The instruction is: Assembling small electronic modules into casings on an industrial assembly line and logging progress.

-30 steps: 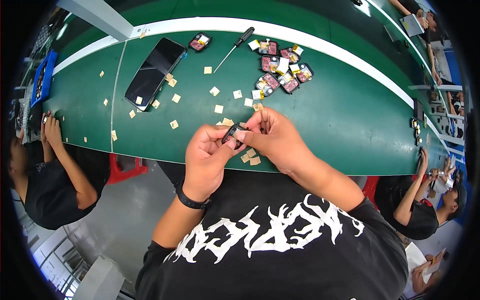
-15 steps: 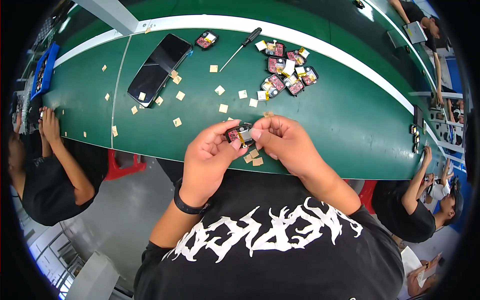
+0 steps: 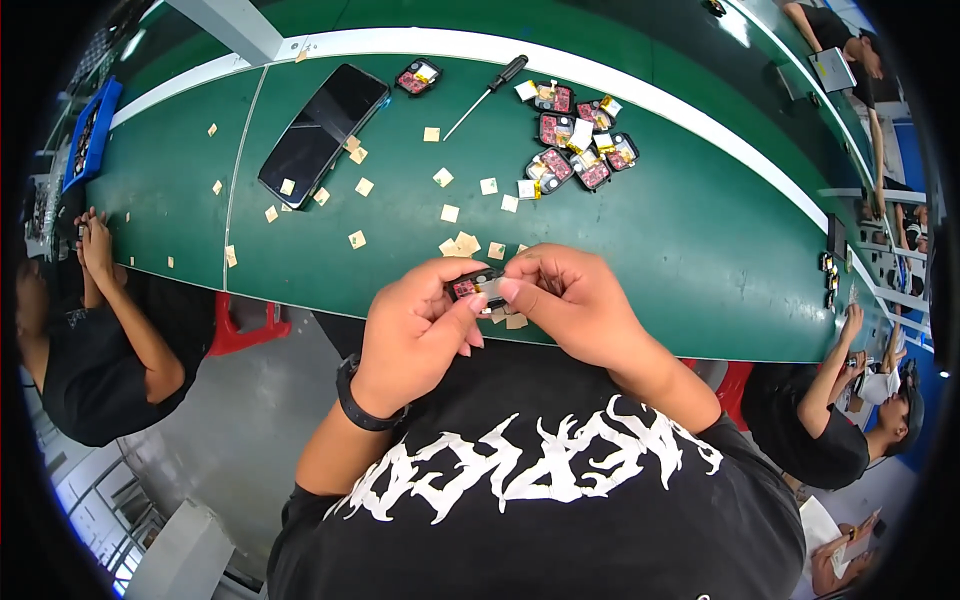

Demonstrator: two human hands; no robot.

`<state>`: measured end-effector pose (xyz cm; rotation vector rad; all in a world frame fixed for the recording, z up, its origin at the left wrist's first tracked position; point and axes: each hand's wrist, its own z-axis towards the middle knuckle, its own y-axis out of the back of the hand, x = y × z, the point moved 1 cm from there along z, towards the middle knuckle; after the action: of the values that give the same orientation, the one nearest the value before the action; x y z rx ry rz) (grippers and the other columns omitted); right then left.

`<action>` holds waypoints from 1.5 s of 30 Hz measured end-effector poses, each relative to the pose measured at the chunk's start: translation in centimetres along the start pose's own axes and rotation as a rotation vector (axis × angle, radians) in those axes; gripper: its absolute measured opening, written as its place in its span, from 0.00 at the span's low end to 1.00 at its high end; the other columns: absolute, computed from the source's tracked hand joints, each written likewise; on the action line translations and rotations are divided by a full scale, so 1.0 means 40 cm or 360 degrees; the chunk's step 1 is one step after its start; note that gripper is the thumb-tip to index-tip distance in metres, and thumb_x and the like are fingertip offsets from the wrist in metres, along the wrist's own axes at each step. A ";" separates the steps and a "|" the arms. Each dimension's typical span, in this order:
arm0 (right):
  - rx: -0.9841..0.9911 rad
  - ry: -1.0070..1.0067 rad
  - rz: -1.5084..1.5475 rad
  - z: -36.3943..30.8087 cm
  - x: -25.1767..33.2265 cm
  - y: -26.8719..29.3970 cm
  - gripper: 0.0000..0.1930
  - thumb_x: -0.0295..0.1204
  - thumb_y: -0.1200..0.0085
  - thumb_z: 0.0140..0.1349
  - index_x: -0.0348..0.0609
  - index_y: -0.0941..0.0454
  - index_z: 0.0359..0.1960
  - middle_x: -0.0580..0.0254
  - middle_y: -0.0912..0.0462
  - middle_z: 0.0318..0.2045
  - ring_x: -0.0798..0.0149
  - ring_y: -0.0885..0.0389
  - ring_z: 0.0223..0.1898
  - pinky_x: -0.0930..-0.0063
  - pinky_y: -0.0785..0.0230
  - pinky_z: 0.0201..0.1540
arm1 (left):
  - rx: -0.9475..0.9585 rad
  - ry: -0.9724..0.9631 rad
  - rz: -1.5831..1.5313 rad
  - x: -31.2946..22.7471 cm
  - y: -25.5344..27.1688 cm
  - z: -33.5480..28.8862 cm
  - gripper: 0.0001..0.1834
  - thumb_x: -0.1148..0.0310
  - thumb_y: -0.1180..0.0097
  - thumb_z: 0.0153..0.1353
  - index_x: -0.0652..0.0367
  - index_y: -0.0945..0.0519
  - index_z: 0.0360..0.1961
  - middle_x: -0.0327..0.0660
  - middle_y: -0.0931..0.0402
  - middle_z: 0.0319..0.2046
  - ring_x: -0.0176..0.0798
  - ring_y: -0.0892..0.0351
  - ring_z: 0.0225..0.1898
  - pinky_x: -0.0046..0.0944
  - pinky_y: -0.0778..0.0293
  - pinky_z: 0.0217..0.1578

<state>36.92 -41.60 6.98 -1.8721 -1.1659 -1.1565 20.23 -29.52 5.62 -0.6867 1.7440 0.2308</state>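
Note:
A small black device casing (image 3: 462, 287) with a red circuit board is held low over the table's near edge. My left hand (image 3: 415, 318) is closed on its left side, thumb at the lower edge. A flat silver battery (image 3: 492, 287) lies across the casing's right part. My right hand (image 3: 580, 305) pinches at the battery's right end between thumb and forefinger. Its other fingers are curled, and the fingertips hide part of the casing. Beige square pads (image 3: 515, 321) lie on the table just beneath the device.
Several similar open casings (image 3: 553, 130) with batteries are grouped at the back right. A screwdriver (image 3: 488, 95), a black phone (image 3: 322, 135) and another casing (image 3: 417, 76) lie at the back. Beige squares (image 3: 450, 213) are scattered on the green table (image 3: 700, 250). People work at both sides.
Both hands and the casing have come slightly nearer to me. The casing looks tipped more, with less of its board showing. Beige squares beyond my hands have come into view.

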 end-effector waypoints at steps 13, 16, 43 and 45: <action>-0.0312 0.0600 -0.1973 0.078 0.115 0.159 0.25 0.26 0.36 0.59 0.51 0.22 0.60 0.54 0.15 0.38 0.49 0.16 0.40 0.56 0.23 0.42 | -0.0059 -0.0439 0.0343 -0.105 0.082 -0.068 0.20 0.70 0.57 0.78 0.76 0.24 0.60 0.49 0.17 0.35 0.35 0.14 0.30 0.30 0.18 0.31; -0.0221 0.0675 -0.2046 0.108 0.104 0.169 0.27 0.26 0.35 0.58 0.50 0.22 0.62 0.53 0.14 0.40 0.49 0.17 0.40 0.57 0.25 0.44 | 0.0001 -0.0516 0.0421 -0.127 0.074 -0.080 0.20 0.71 0.57 0.78 0.77 0.24 0.60 0.49 0.17 0.36 0.35 0.14 0.30 0.30 0.18 0.31; -0.0042 0.0654 -0.1979 0.151 0.153 0.128 0.19 0.30 0.38 0.53 0.37 0.18 0.48 0.48 0.13 0.36 0.45 0.14 0.42 0.52 0.22 0.44 | -0.1928 -0.0103 0.0378 -0.138 0.771 0.062 0.33 0.45 0.43 0.72 0.61 0.28 0.65 0.39 0.18 0.31 0.26 0.28 0.21 0.25 0.33 0.22; -0.0093 0.0504 -0.1430 0.119 0.158 0.102 0.21 0.28 0.34 0.53 0.36 0.18 0.50 0.56 0.18 0.26 0.60 0.18 0.30 0.66 0.25 0.35 | -0.2050 -0.0265 0.0788 -0.118 0.692 0.060 0.37 0.47 0.43 0.72 0.61 0.34 0.72 0.36 0.23 0.27 0.25 0.35 0.20 0.27 0.39 0.21</action>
<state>43.68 -36.99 10.54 -1.1050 -1.8500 -1.8771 7.45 -4.45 3.88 -1.0457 1.4205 1.7863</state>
